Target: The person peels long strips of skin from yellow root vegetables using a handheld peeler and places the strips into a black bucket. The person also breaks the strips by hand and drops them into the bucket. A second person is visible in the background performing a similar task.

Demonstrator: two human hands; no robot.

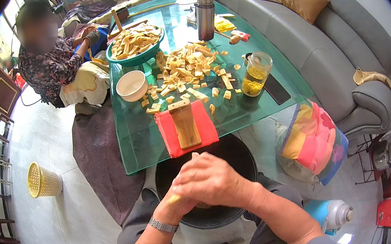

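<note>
Above a round black basin (238,161) between my knees, my two hands are pressed together. My right hand (212,177) lies over my left hand (182,202) and covers most of its fingers. A small yellowish patch shows near the base of my left thumb. Whether anything is between the palms is hidden. Just beyond them, a wooden board (187,127) with a raised block at its far end rests on a folded red cloth (207,124) at the glass table's (138,141) near edge. Behind it spreads a heap of pale yellow, wood-like pieces (187,65).
A green basin (134,60) of longer yellow strips, a white bowl (132,86), a steel flask (206,17), a glass jar (257,74) and a dark phone (276,89) stand or lie on the table. Another person (56,63) sits at left. A wastebasket (44,180) stands on the floor.
</note>
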